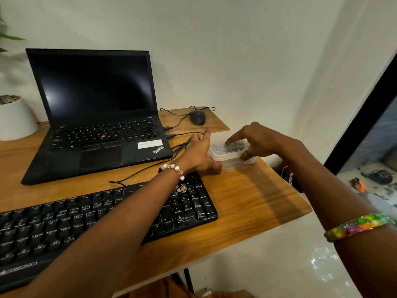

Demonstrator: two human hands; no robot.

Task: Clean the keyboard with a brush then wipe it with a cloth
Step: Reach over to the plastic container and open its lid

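Observation:
The black external keyboard (64, 222) lies at the front left of the wooden desk (247, 201), and my left forearm crosses over its right end. A clear plastic container (227, 157) with a lid stands just beyond the keyboard's right corner. Something dark shows through the lid; I cannot tell what it is. My left hand (199, 153) holds the container's left side, thumb against its front and index finger pointing up. My right hand (257, 140) has its fingers on the lid and its thumb hooked at the front edge. No brush or cloth is in plain sight.
An open black laptop (96, 93) stands behind the keyboard, with cables running from its right side. A dark mouse (197, 117) sits at the back of the desk. A white plant pot (15, 119) is at the far left. The desk's right edge is close to the container.

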